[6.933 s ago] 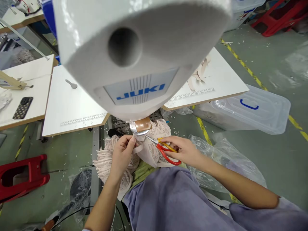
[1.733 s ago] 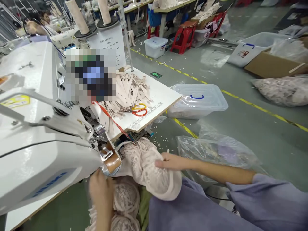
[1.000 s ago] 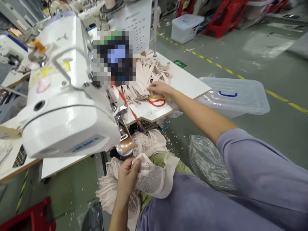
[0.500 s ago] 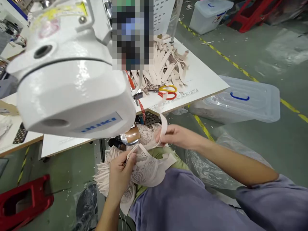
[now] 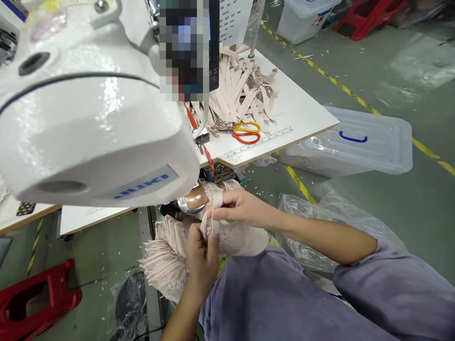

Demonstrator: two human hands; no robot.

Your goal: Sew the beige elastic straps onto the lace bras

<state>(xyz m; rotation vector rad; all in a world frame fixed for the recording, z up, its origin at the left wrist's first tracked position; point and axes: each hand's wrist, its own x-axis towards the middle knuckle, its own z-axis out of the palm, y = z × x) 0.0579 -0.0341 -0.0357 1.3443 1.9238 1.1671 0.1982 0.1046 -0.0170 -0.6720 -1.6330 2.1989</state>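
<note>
A pale pink lace bra [image 5: 245,239] lies across the lap, its upper tip pinched in my left hand [image 5: 202,258]. My right hand [image 5: 249,208] grips a pale fabric strap [image 5: 217,200] between thumb and fingers, bringing its end against that tip. Both hands nearly touch, just below the head of a white sewing machine [image 5: 95,156]. Left of them hangs a thick bundle of lace bra pieces [image 5: 163,265]. More lace [image 5: 213,188] sits under the machine's needle area, partly hidden by my right hand.
On the white table [image 5: 302,113] lie a heap of pale straps [image 5: 245,90] and scissors [image 5: 247,138] with yellow and red handles. A lidded clear bin [image 5: 373,142] stands right, near plastic sheeting [image 5: 341,222]. A red stool [image 5: 53,298] is on the floor at left.
My right hand has moved left with the strap, joining it to the bra's tip. My left hand has shifted slightly right. The view has shifted slightly.
</note>
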